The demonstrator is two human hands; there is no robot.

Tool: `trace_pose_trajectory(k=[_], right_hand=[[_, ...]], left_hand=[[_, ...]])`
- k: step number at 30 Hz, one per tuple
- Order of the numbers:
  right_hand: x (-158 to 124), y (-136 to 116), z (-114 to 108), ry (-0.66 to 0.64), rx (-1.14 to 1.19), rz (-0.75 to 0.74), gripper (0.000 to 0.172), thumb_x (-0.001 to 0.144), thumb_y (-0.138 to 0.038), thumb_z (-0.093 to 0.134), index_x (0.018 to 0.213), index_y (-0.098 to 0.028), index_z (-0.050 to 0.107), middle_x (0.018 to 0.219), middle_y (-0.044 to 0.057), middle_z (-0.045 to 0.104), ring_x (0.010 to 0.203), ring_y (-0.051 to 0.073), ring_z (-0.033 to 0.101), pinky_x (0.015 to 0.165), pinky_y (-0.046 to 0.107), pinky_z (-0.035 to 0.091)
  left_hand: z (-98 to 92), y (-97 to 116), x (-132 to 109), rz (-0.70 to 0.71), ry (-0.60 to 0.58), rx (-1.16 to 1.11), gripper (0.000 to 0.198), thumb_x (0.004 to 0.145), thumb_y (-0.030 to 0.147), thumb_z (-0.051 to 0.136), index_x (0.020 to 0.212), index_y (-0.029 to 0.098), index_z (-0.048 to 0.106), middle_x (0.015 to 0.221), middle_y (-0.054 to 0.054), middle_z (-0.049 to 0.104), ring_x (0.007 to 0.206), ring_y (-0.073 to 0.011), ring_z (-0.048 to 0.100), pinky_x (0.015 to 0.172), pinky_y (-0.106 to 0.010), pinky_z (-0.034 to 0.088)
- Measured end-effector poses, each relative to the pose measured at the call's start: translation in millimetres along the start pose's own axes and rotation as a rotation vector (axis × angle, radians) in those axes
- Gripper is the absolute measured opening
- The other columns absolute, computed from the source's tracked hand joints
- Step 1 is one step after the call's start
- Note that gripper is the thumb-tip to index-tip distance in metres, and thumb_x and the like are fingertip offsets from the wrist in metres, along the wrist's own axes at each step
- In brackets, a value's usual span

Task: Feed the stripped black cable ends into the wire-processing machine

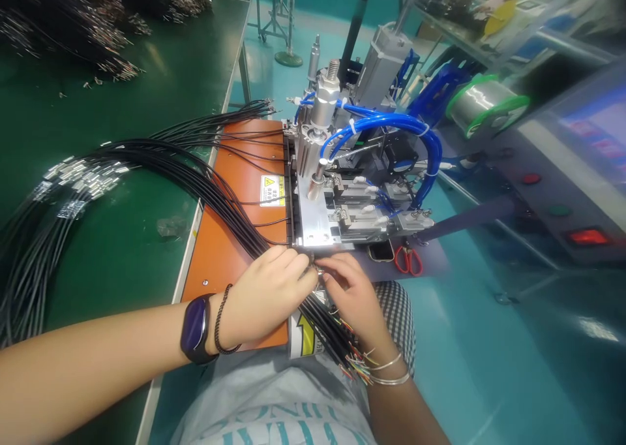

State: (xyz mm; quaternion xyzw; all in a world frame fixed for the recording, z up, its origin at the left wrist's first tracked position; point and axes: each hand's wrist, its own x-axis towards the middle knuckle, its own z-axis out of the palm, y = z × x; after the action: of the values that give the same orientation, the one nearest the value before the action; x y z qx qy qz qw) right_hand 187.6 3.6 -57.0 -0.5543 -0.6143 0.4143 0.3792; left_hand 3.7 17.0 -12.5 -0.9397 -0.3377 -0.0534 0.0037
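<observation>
Head view. The left hand (264,295) and right hand (349,295) meet at lower centre of the frame, both closed on the black wires (235,197) at the front edge of the crimping machine (362,171). Left-hand fingers lie over the wires; right-hand fingertips (337,265) pinch at the same spot. The exact contact is too small to confirm.

The wires fan out from the hands toward the left of the frame, crossing an orange plate (220,282). Some run to the machine's rear edge at upper centre. Stripped coloured ends (355,360) hang at lower centre, beside the right wrist.

The plate overlaps the right edge of the green surface (112,125), and that edge runs from top centre to lower left. Silver-tipped wires (83,177) lie on the surface at left; more bundles (98,27) lie at upper left. Red scissors (408,260) sit just beyond the right hand, near the machine's front edge. A solder spool (486,106) is at upper right. The teal floor (469,340) extends across the lower right.
</observation>
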Motion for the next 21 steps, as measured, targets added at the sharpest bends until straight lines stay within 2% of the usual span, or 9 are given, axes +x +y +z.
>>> trace_pose_trajectory(k=[3, 5, 8, 12, 17, 19, 21], right_hand=[[-0.4, -7.9, -1.5, -0.013, -0.135, -0.070, 0.020, 0.082, -0.014, 0.054, 0.093, -0.023, 0.068, 0.094, 0.003, 0.055, 0.094, 0.019, 0.053, 0.085, 0.032, 0.042], [0.2, -9.1, 0.0, 0.005, -0.148, -0.076, 0.018, 0.082, -0.017, 0.057, 0.097, -0.022, 0.066, 0.095, 0.004, 0.056, 0.094, 0.020, 0.053, 0.086, 0.033, 0.042], [0.7, -9.2, 2.8, 0.018, -0.159, -0.081, 0.019, 0.083, -0.018, 0.057, 0.101, -0.021, 0.065, 0.096, 0.005, 0.057, 0.092, 0.020, 0.054, 0.082, 0.033, 0.044], [0.7, -10.7, 3.7, 0.041, -0.149, -0.045, 0.009, 0.085, -0.019, 0.055, 0.089, -0.021, 0.064, 0.088, 0.003, 0.058, 0.080, 0.017, 0.053, 0.073, 0.029, 0.043], [2.9, -5.7, 4.0, 0.066, -0.160, 0.072, 0.015, 0.089, -0.027, 0.046, 0.081, -0.019, 0.057, 0.083, 0.003, 0.055, 0.077, 0.018, 0.050, 0.073, 0.030, 0.039], [3.9, -1.7, 5.0, 0.038, -0.051, 0.177, 0.019, 0.088, -0.033, 0.046, 0.081, -0.019, 0.056, 0.080, 0.002, 0.054, 0.076, 0.018, 0.049, 0.072, 0.029, 0.039], [4.3, 2.6, 7.2, -0.003, 0.141, 0.297, 0.022, 0.086, -0.040, 0.049, 0.080, -0.019, 0.055, 0.073, -0.001, 0.052, 0.068, 0.016, 0.047, 0.065, 0.027, 0.039]], left_hand=[[0.9, -0.5, 0.2, 0.005, 0.009, -0.010, 0.018, 0.079, 0.010, 0.044, 0.092, 0.015, 0.056, 0.083, -0.005, 0.051, 0.079, -0.0210, 0.048, 0.073, -0.036, 0.040], [0.7, -0.4, 0.9, 0.014, 0.011, -0.016, 0.018, 0.078, 0.009, 0.045, 0.091, 0.015, 0.056, 0.083, -0.005, 0.051, 0.079, -0.0212, 0.048, 0.073, -0.036, 0.040], [-0.7, 0.0, 1.7, 0.026, 0.027, -0.017, 0.015, 0.077, 0.009, 0.046, 0.087, 0.014, 0.056, 0.082, -0.005, 0.052, 0.078, -0.0212, 0.049, 0.072, -0.036, 0.041], [-2.8, 0.3, 0.9, 0.015, 0.033, 0.003, 0.013, 0.078, 0.008, 0.045, 0.083, 0.016, 0.055, 0.079, -0.005, 0.052, 0.075, -0.0207, 0.049, 0.070, -0.035, 0.041], [-3.6, 3.4, -0.2, -0.023, 0.006, 0.043, 0.015, 0.077, 0.005, 0.042, 0.077, 0.017, 0.051, 0.073, -0.004, 0.052, 0.068, -0.0213, 0.050, 0.062, -0.035, 0.039], [-3.8, 5.3, -0.1, -0.053, 0.005, 0.060, 0.015, 0.076, 0.004, 0.042, 0.075, 0.017, 0.050, 0.070, -0.004, 0.052, 0.065, -0.0212, 0.050, 0.060, -0.035, 0.037], [-4.8, 7.0, 0.1, -0.068, 0.008, 0.081, 0.015, 0.077, 0.004, 0.043, 0.073, 0.017, 0.050, 0.069, -0.005, 0.052, 0.064, -0.0209, 0.050, 0.059, -0.035, 0.036]])
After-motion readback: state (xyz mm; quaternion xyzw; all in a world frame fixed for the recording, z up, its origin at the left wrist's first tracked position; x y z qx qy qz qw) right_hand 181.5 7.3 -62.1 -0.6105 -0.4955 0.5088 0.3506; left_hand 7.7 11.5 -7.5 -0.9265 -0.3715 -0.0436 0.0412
